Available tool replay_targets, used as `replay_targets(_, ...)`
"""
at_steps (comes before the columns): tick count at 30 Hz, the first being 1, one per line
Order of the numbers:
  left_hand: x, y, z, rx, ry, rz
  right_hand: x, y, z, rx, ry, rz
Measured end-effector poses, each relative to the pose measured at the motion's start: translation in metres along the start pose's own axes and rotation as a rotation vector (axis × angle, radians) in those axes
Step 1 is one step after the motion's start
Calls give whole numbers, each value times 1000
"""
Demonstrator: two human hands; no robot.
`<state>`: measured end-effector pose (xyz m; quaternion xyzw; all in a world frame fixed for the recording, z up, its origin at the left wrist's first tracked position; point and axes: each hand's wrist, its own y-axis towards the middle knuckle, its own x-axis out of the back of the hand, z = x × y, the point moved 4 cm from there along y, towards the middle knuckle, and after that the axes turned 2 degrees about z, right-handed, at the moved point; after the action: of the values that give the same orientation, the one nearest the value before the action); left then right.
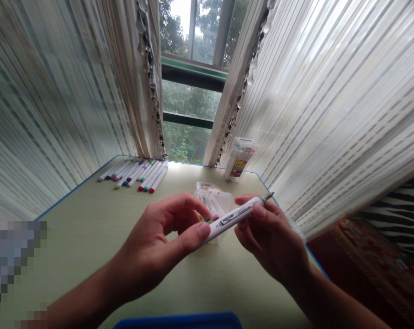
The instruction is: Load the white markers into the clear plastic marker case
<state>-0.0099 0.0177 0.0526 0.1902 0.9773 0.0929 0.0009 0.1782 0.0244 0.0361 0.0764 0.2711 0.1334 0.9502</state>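
Observation:
A white marker [232,217] with black lettering on its barrel is held up at a slant between my two hands. Its right end narrows to a grey tip and points up to the right. My right hand [273,237] pinches the barrel close to that tip, thumb in front. At the lower left end, my left hand [159,242] presses its thumb on the barrel; its index finger arches above, and the other fingers are partly hidden. Behind the marker stands a clear plastic case [224,197] with several markers inside, partly covered by my hands.
Several white markers with coloured ends [135,173] lie in rows at the table's far left. Another clear case [241,160] with a label stands upright at the far right. A blue-edged object [179,321] shows at the pale green table's [100,228] near side. Curtains [73,91] flank the window.

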Motion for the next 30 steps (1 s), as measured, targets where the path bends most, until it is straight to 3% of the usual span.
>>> replay_targets(9, 1, 2, 0, -26, 78, 97, 1, -2, 0, -7, 4, 7)
replay_targets(30, 0, 1, -3, -6, 108, 113, -1, -1, 2, -14, -11, 13)
